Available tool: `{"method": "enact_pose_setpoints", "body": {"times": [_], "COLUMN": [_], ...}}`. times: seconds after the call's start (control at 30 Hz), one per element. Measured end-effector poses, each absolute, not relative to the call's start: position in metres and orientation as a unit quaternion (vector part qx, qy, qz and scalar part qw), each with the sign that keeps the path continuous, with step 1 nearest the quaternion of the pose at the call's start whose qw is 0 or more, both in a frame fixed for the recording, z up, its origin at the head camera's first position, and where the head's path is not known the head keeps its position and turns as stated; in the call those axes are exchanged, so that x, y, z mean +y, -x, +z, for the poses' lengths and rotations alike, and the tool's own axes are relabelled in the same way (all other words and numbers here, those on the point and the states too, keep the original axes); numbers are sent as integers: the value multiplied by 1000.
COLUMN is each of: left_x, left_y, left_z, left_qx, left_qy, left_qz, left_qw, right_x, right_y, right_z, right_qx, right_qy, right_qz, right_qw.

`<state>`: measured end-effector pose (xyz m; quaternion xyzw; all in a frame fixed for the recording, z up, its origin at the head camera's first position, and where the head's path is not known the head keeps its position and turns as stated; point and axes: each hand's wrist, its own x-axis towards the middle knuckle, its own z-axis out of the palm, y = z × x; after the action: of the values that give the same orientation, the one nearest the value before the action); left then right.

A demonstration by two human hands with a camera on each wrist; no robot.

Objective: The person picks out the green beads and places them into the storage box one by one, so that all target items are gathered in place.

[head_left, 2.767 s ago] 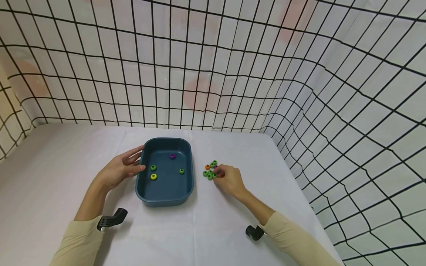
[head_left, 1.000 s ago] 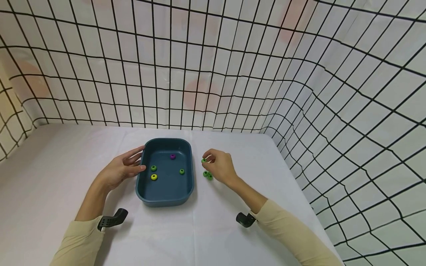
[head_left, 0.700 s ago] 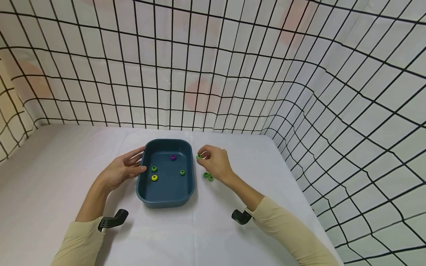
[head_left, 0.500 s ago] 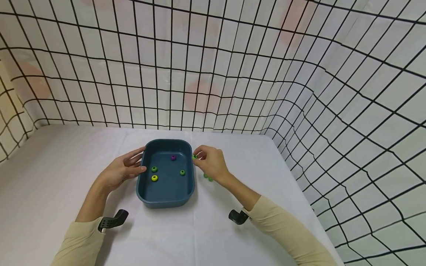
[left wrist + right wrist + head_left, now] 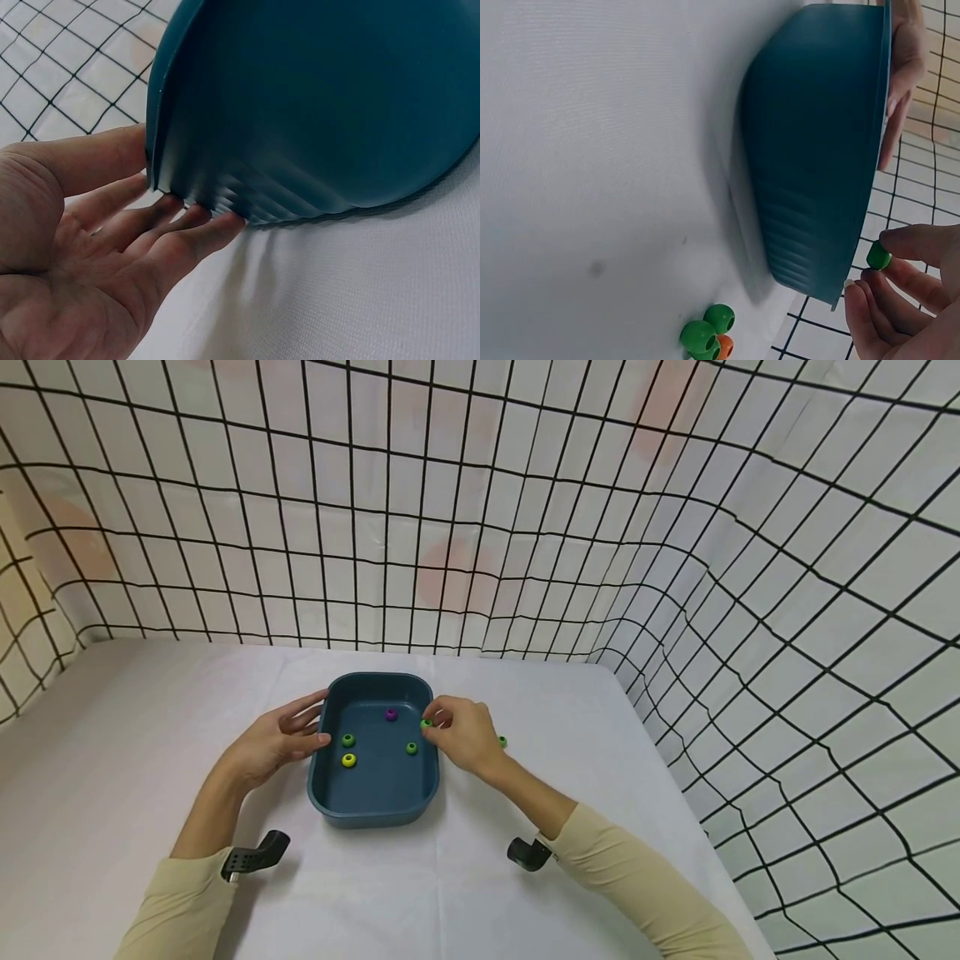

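Note:
My right hand pinches a green bead between thumb and finger, at the right rim of the blue tray. In the right wrist view the held green bead shows just beyond the tray's rim. On the tray's floor lie a purple bead, a yellow bead and two green beads. My left hand touches the tray's left wall with its fingertips. In the left wrist view the fingers are extended along the wall, low down, while the thumb meets the rim.
Right of the tray, a small cluster of green beads and an orange bead sits on the white cloth. My right hand mostly hides it in the head view. Black wire mesh stands behind the table and along its right side.
My right hand has gone from the bead cluster leftward to the tray's right rim, carrying a green bead. The left hand has stayed at the tray's wall.

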<state>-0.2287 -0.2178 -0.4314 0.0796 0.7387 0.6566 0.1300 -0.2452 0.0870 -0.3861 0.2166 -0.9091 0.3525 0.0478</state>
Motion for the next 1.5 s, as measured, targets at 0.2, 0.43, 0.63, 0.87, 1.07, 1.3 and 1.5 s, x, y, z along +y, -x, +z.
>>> {"method": "enact_pose_setpoints", "body": {"times": [0.2, 0.43, 0.63, 0.87, 1.07, 1.3, 1.5], "left_x": [-217, -216, -217, -217, -217, -217, -217], "left_y": [228, 229, 228, 227, 227, 228, 228], "left_z": [-430, -431, -432, -433, -433, -433, -433], "left_qx": [739, 739, 741, 738, 738, 740, 740], "left_qy": [-79, -74, -70, -70, -73, -74, -74], "left_qz": [656, 656, 655, 658, 657, 656, 656], "left_qw": [131, 131, 131, 133, 133, 131, 131], "right_x": [86, 85, 85, 86, 86, 87, 87], "right_y": [245, 241, 241, 239, 239, 240, 240], "right_z": [-390, -392, -393, -393, -393, -394, -393], "right_qx": [-911, -912, -911, -910, -911, -910, -908], "right_qy": [-219, -209, -215, -215, -215, -220, -221], "right_qz": [346, 349, 350, 353, 348, 349, 352], "right_qw": [51, 44, 46, 41, 41, 46, 47]}}
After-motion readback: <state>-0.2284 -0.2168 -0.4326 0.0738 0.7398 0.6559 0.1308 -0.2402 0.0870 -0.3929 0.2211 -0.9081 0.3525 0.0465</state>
